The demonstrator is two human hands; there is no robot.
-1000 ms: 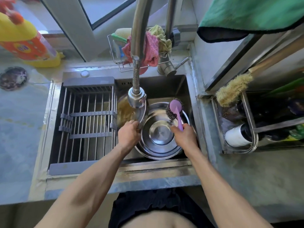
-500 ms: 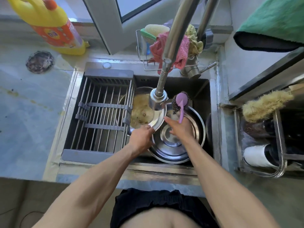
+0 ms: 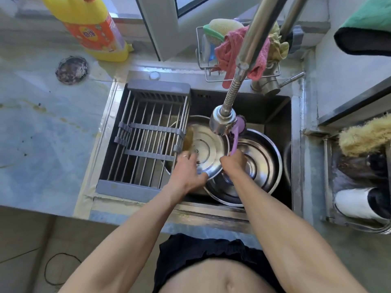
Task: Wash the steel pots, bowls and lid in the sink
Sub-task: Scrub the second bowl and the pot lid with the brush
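A round steel lid [image 3: 206, 145] is held flat over the left part of the sink [image 3: 275, 111], its underside facing up. My left hand [image 3: 187, 170] grips the lid's near rim. My right hand [image 3: 231, 163] holds the pink handle of a scrubbing brush [image 3: 237, 132], whose dark head is at the lid's far right edge, partly hidden by the tap head [image 3: 222, 121]. Under the lid sits a steel pot [image 3: 189, 121] with yellowish liquid. To the right stands a stack of steel bowls [image 3: 262, 163].
A grey drying rack [image 3: 148, 140] spans the sink's left half. A wire caddy [image 3: 213, 60] with sponge and cloths hangs behind the tap. A yellow detergent bottle [image 3: 91, 24] stands on the counter at back left. A cutlery rack [image 3: 359, 187] is at right.
The lid has been turned from upright on its edge to flat, covering the pot. The brush has moved left from over the bowls to the lid. The camera view has shifted left.
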